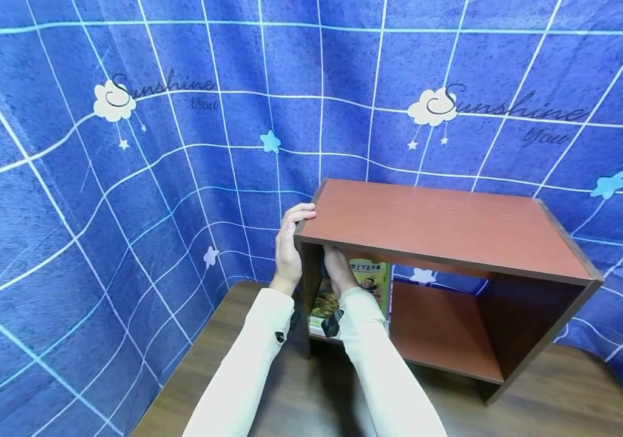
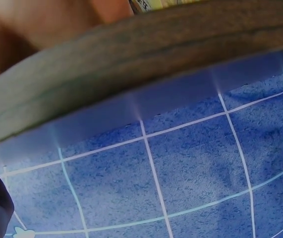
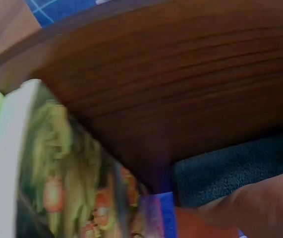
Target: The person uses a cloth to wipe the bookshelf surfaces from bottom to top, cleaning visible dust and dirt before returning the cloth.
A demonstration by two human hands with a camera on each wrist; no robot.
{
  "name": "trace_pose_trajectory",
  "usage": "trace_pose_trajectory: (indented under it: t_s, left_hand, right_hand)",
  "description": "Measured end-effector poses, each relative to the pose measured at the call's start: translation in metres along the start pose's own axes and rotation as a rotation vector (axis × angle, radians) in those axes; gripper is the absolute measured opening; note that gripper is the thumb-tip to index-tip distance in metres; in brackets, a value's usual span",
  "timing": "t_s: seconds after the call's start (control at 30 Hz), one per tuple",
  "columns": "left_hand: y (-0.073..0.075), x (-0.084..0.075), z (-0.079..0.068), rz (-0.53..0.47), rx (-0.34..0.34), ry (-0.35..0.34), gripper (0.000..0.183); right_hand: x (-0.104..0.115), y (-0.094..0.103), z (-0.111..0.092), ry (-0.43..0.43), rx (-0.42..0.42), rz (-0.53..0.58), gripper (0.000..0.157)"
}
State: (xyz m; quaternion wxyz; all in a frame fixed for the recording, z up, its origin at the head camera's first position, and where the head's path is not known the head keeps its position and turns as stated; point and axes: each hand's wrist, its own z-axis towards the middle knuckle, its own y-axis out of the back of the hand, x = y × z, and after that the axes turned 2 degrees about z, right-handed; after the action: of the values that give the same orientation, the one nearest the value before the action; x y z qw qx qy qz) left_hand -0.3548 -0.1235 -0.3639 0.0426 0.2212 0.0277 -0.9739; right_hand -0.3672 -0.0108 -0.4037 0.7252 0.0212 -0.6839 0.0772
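Observation:
A small shelf (image 1: 453, 227) with a reddish-brown top and dark sides stands on the wooden table. My left hand (image 1: 288, 249) holds its left side from outside, fingers bent over the top edge. In the left wrist view, a fingertip (image 2: 0, 193) shows at the lower left. My right hand (image 1: 338, 267) reaches into the left of the compartment, partly hidden under the top board. It holds a dark teal cloth (image 3: 230, 168) against the inner side wall (image 3: 171, 84). Picture books (image 1: 373, 282) stand upright just beside that hand, their covers facing forward.
The shelf's right side panel (image 1: 540, 321) and reddish lower board (image 1: 442, 328) are in view. Beneath is a wooden table (image 1: 224, 346). A blue curtain (image 1: 180, 182) with white lines, clouds and stars hangs behind and to the left.

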Motion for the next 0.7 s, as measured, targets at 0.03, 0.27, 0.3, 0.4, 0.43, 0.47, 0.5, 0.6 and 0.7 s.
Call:
trace_pose_trajectory:
  t_s: [0.03, 0.27, 0.3, 0.4, 0.43, 0.47, 0.5, 0.6, 0.7]
  left_hand:
    - [-0.001, 0.0, 0.0, 0.004, -0.001, 0.003, 0.049]
    - [-0.002, 0.0, 0.001, 0.014, -0.005, -0.006, 0.05]
    - [-0.002, -0.001, 0.002, 0.011, -0.004, -0.007, 0.049]
    - [-0.002, -0.002, 0.003, 0.003, -0.006, -0.008, 0.048]
    - [-0.002, -0.003, 0.002, -0.004, -0.006, -0.007, 0.048]
    - [-0.002, -0.003, 0.002, -0.008, -0.005, -0.004, 0.048]
    - [-0.002, -0.004, 0.002, -0.014, -0.004, 0.003, 0.048]
    - [-0.001, -0.004, 0.0, -0.021, -0.004, 0.023, 0.049]
    - [-0.002, -0.003, 0.0, -0.029, -0.003, 0.042, 0.05]
  right_hand:
    - [0.002, 0.0, 0.0, 0.008, -0.007, -0.007, 0.06]
    - [0.015, -0.004, -0.015, 0.101, -0.003, -0.008, 0.059]
    - [0.017, -0.005, -0.019, 0.126, -0.005, 0.001, 0.059]
    - [0.022, -0.01, -0.032, 0.163, -0.001, 0.001, 0.059]
    - [0.022, -0.011, -0.036, 0.159, 0.002, 0.002, 0.06]
    - [0.023, -0.013, -0.041, 0.151, 0.0, -0.007, 0.06]
    - [0.023, -0.015, -0.045, 0.149, -0.002, -0.017, 0.061]
    - [0.023, -0.019, -0.057, 0.145, 0.0, -0.047, 0.063]
    - [0.022, -0.021, -0.066, 0.164, -0.001, -0.075, 0.064]
